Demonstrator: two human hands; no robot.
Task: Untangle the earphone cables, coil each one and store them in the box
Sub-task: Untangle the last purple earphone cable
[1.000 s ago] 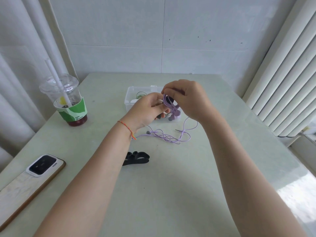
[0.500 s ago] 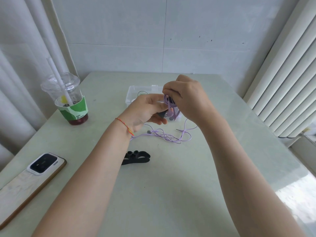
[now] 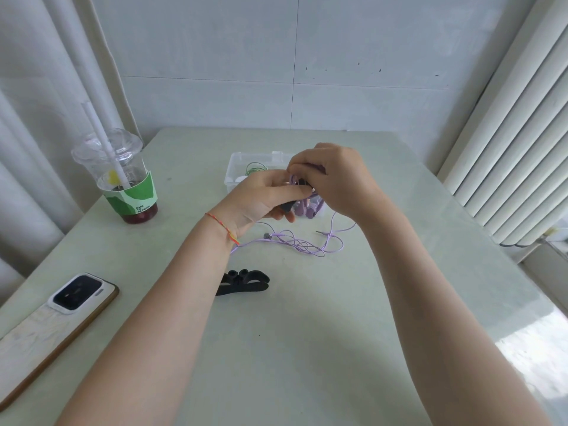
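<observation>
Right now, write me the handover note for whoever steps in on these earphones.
Left hand: grips a dark holder and part of the purple earphone cable.
Right hand: pinches the purple loops being wound, just above the clear box.
The rest of the purple cable lies loose and looped on the table, plug and one earbud among it.
A green cable is already coiled in the box.
A black earphone bundle lies on the table near the left forearm.
Done: green stored.
Left: finish coiling purple, box it, then store the black one.
</observation>
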